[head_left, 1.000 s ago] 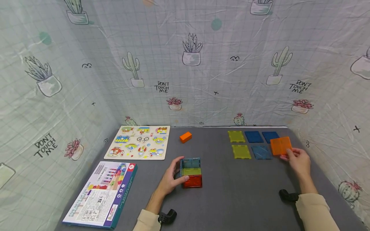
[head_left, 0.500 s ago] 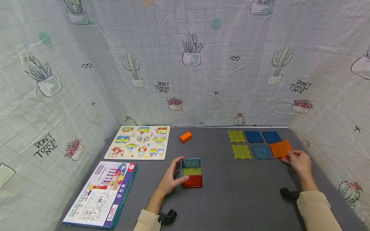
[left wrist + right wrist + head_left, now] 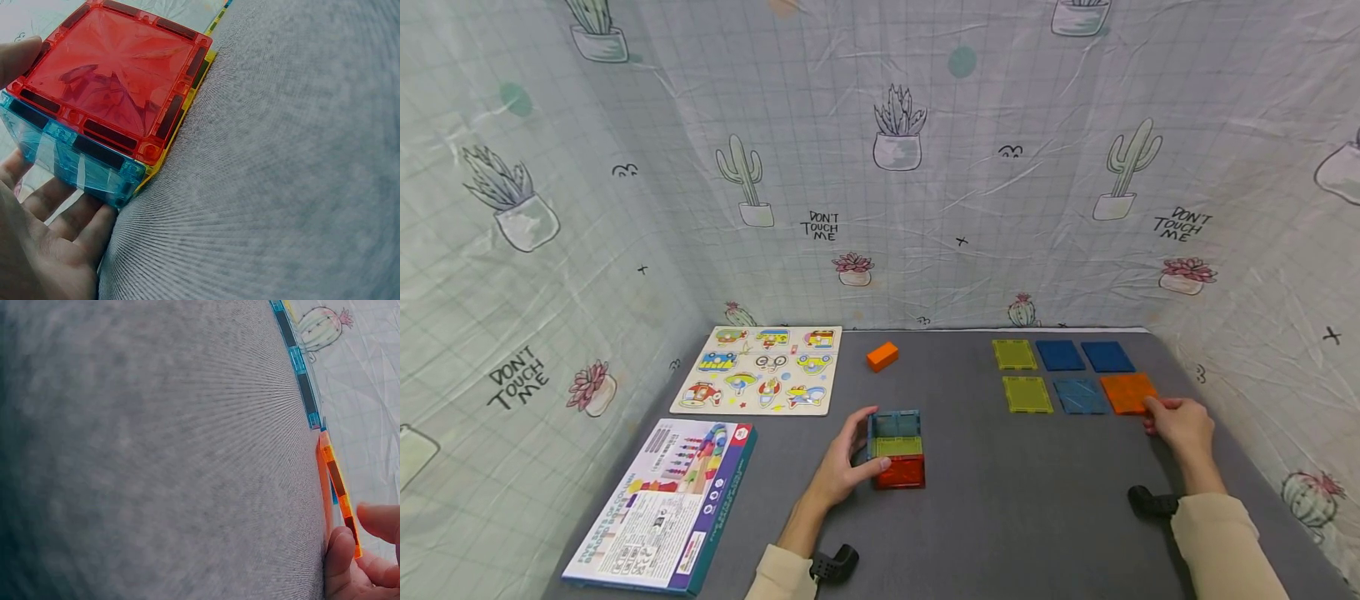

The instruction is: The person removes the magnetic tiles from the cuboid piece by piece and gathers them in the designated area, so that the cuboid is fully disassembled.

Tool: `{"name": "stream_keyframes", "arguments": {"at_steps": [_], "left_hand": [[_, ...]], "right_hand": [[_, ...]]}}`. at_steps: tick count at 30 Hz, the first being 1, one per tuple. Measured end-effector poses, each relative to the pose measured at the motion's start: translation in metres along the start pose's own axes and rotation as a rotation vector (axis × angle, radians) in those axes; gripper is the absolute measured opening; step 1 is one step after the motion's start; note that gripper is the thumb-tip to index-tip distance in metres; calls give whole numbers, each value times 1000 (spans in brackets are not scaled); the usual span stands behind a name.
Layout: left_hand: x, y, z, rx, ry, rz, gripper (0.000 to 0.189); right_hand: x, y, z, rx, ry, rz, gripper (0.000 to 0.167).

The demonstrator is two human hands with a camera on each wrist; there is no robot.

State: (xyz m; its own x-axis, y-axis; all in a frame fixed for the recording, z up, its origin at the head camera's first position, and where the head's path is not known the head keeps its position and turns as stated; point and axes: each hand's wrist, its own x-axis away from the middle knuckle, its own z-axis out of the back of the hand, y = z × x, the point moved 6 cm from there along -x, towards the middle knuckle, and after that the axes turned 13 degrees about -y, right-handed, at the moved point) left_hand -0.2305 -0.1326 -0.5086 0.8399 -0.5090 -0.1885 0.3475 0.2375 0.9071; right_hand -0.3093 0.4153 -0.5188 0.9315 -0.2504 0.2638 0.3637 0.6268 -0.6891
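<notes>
The right hand [image 3: 1183, 425] pinches the orange tile [image 3: 1122, 392] with narrow fingers, its near side tilted up, inward from the far right corner of the worktop [image 3: 985, 517]. The left hand [image 3: 842, 467], thumb on the red front and fingers against the blue side, grips the tile box [image 3: 901, 473], midway between the side edges. Status: red, blue and yellow panels are joined; the top appears open. Unattached: the orange tile, 2 yellow tiles [image 3: 1027, 395] and 3 blue tiles [image 3: 1061, 356] near the far edge.

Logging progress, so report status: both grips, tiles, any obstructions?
Left grip around multicoloured tile structure. Right grip pinching translucent orange tile, held edge raised. Light-blue tile close beside it.
</notes>
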Motion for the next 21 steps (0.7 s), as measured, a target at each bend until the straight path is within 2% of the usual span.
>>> {"name": "stream_keyframes", "arguments": {"at_steps": [4, 10, 17, 21], "left_hand": [[2, 14, 1, -10, -17, 8, 73], [2, 13, 1, -10, -16, 13, 74], [-1, -21, -1, -25, 21, -12, 75], [-2, -29, -1, -26, 24, -38, 73]], "right_hand": [[1, 0, 0, 4, -18, -4, 61], [-2, -3, 1, 75, -15, 24, 63], [-4, -4, -2, 126, -12, 25, 57], [-3, -5, -2, 134, -20, 25, 54]]}}
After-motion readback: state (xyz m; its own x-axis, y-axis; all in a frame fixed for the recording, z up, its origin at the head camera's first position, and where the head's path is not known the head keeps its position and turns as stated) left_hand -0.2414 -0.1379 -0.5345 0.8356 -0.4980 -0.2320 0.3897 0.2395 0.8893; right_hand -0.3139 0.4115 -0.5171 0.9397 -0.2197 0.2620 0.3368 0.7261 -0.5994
